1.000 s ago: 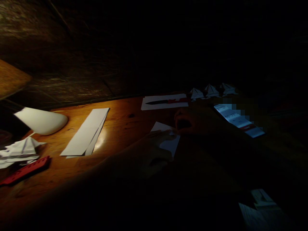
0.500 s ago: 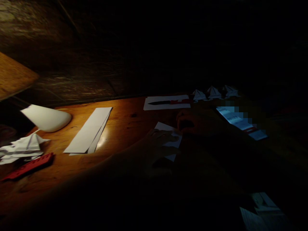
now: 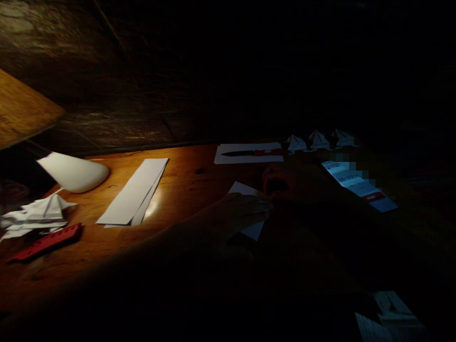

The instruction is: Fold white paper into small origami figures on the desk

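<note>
A small sheet of white paper (image 3: 254, 231) lies on the dark part of the wooden table, partly covered. Across its middle rests my left hand (image 3: 245, 209), fingers stretched out flat and pointing right. My right hand (image 3: 285, 184) is curled at the paper's upper right corner, its fingers bent into a loop close to the left fingertips. Darkness hides whether those curled fingers pinch the paper's edge. Behind the hands, a knife (image 3: 238, 153) with a dark blade and red handle lies on a stack of white paper (image 3: 228, 160).
Three folded paper shapes (image 3: 319, 140) stand at the back right, near a lit phone (image 3: 356, 183). Leftward are long paper strips (image 3: 131, 194), a white lamp base (image 3: 74, 173), crumpled folded paper (image 3: 42, 211) and a red, notched object (image 3: 48, 243). Papers (image 3: 395, 308) show at lower right.
My left hand's fingers have slid right and drawn together over the paper, reaching close to my right hand. The right hand stays curled in nearly the same place. The view has shifted slightly.
</note>
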Available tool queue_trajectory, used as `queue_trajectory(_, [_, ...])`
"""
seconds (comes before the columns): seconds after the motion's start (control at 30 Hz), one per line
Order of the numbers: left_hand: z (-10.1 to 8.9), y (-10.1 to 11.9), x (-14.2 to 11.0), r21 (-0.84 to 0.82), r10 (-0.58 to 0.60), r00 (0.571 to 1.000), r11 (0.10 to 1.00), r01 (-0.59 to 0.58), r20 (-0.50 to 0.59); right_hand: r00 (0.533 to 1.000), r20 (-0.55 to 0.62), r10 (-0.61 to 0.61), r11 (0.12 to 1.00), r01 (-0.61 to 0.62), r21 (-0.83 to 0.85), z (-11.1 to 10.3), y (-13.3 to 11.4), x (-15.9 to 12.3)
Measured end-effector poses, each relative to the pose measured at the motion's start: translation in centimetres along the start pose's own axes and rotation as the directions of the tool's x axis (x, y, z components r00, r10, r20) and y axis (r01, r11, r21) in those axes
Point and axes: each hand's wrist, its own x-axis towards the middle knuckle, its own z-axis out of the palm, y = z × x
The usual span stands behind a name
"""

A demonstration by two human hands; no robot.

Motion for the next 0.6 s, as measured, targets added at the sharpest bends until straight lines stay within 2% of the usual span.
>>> queue_trajectory(0.17, [0.0, 0.3, 0.3, -0.042, -0.010, 1.000, 0.999, 0.009, -0.027, 0.999, -0.008, 0.043, 0.999, -0.043, -0.009, 0.0, -0.3, 0.1])
queue_trajectory(0.37, [-0.2, 0.4, 0.5, -0.081, -0.019, 0.998, 0.997, 0.014, -0.053, 1.000, -0.014, 0.017, 0.999, -0.017, -0.032, 0.2, -0.1, 0.0])
queue_trajectory(0.6, [-1.5, -0.1, -0.3, -0.085, -0.027, 0.999, 0.996, 0.029, 0.034, 1.000, -0.016, 0.019, 0.999, -0.020, -0.033, 0.3, -0.6, -0.1])
